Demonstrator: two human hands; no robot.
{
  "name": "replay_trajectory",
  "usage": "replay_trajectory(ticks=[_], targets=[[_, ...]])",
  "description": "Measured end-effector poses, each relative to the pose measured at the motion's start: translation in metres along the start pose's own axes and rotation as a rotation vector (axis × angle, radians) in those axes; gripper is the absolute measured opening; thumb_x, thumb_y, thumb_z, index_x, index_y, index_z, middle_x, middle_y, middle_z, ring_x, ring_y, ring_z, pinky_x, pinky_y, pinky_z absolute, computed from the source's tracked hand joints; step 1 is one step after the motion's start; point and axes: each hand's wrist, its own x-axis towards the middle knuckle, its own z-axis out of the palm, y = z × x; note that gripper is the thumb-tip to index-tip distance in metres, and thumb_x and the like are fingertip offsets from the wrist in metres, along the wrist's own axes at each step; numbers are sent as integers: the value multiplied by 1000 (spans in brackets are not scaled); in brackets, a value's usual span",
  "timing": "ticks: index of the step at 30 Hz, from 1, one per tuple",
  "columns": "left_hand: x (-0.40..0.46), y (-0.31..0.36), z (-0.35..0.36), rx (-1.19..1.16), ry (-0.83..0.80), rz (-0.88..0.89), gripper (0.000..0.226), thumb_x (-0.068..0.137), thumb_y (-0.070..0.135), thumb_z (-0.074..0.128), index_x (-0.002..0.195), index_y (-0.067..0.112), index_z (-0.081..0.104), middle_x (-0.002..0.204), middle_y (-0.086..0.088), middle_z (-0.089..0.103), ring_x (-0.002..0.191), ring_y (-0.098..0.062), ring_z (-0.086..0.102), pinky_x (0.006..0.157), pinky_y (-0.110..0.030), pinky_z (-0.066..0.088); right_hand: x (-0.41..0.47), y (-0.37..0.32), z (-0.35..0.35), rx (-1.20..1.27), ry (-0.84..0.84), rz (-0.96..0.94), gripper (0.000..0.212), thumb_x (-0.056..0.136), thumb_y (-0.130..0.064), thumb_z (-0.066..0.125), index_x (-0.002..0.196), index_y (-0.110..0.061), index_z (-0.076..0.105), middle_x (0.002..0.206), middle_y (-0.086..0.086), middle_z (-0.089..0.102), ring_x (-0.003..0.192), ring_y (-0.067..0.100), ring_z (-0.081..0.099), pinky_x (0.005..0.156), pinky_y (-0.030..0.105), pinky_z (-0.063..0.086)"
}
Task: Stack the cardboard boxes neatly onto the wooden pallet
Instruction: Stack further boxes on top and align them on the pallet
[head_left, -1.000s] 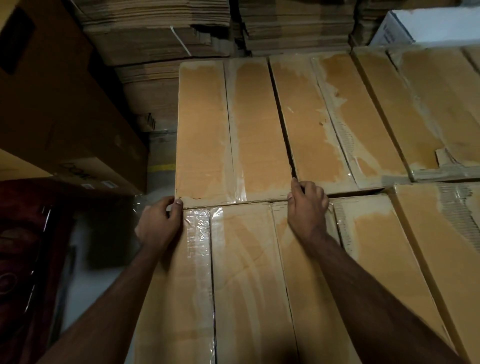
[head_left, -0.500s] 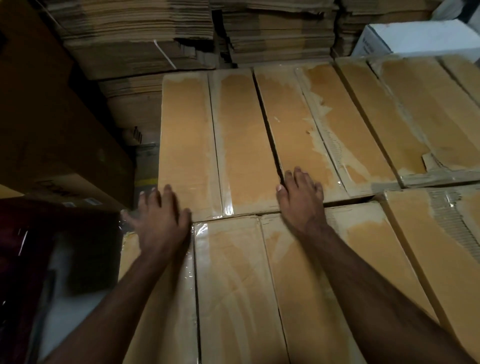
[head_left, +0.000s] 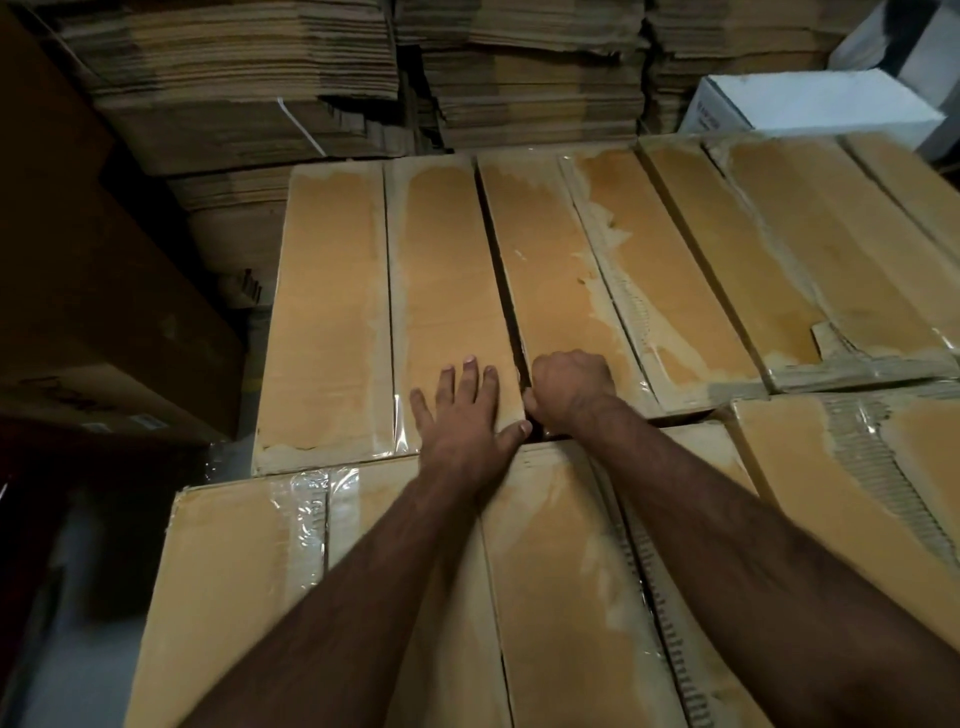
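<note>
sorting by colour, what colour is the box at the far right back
White, unlike the brown cartons; head view.

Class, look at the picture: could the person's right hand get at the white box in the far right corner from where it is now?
Probably not without stepping closer. The right hand is curled at the gap near the front of the cardboard boxes, and the white box sits beyond their far edge. Nothing blocks the way.

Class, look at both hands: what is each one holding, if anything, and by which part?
Left hand lies flat on the far box, holding nothing. Right hand curls its fingers into the gap at that box's near right corner; a firm grip cannot be told.
</note>
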Motion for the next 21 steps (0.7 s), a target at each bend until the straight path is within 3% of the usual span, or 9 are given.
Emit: replay_trajectory(ticks=[3,6,10,14,17,21], targets=[[0,-1,2,-4,15,-1,84,95,66,37,161,25,4,169,-1,-7,155,-27,-7,120,-63,-4,4,10,-1,188,-59,-144,31,95,-35,45,107,-13,63,109,12,67,103,32,63,76,35,43],[-2,0,6,20,45,-3,83,96,67,34,161,25,4,169,-1,-7,155,-27,-6,120,-63,-4,2,33,0,500,-42,-141,29,92,-36,44,97,-15,63,103,13,67,98,33,61,80,37,49],[1,14,5,28,73,-51,82,96,63,32,160,20,4,169,-8,-6,154,-33,-7,119,-66,-4,-6,81,16,420,164,132,33,95,-39,48,117,-17,56,121,11,53,111,28,49,94,45,45],[12,48,8,66,123,-52,76,96,63,33,157,19,22,168,-15,-2,154,-36,-9,118,-66,-6,-9,137,35,339,94,350,61,95,-56,45,138,-13,41,137,17,42,124,33,42,101,50,40],[22,72,14,81,60,-188,70,96,63,35,144,14,47,167,-15,-8,153,-39,-10,118,-65,-4,-6,163,40,324,34,399,72,93,-65,42,143,-13,35,143,20,38,131,37,38,105,52,39],[29,87,20,3,79,-300,75,94,62,44,144,7,45,166,-19,-8,152,-42,-10,117,-68,-2,2,179,38,361,8,427,80,90,-70,43,144,-11,35,144,22,38,132,38,37,103,51,37]])
